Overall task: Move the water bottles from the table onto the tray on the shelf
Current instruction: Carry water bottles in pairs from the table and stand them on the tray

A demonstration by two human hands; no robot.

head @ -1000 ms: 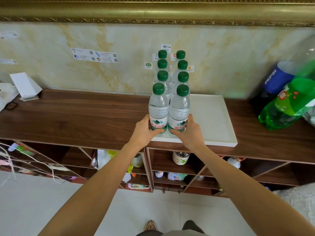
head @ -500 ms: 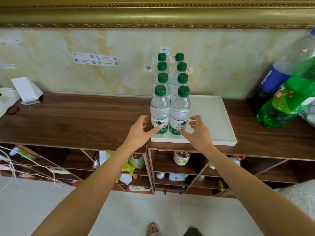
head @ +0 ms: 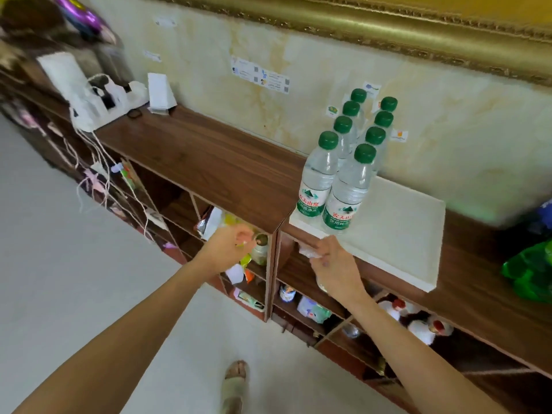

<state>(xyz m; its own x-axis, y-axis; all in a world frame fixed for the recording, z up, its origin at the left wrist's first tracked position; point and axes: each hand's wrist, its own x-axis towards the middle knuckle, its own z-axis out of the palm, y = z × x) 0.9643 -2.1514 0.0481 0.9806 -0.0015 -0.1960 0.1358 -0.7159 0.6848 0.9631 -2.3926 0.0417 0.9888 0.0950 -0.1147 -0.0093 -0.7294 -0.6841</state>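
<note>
Several clear water bottles (head: 346,186) with green caps and green labels stand upright in two rows on the left part of the white tray (head: 403,234), which lies on the dark wooden shelf (head: 209,156). Both hands hang below the shelf's front edge, away from the bottles. My left hand (head: 230,246) is in front of the open cubbies with its fingers loosely curled and holds nothing. My right hand (head: 331,264) is just under the tray's near left corner, also loosely curled and empty.
A green soda bottle (head: 531,270) lies at the shelf's right end. White boxes and a tangle of cords (head: 104,97) sit at its left end. The cubbies (head: 257,264) below hold cups, packets and small bottles. A sandalled foot (head: 236,380) stands on the pale floor.
Both hands let go of the two front bottles and drew back below the shelf edge. The view has swung left and tilted.
</note>
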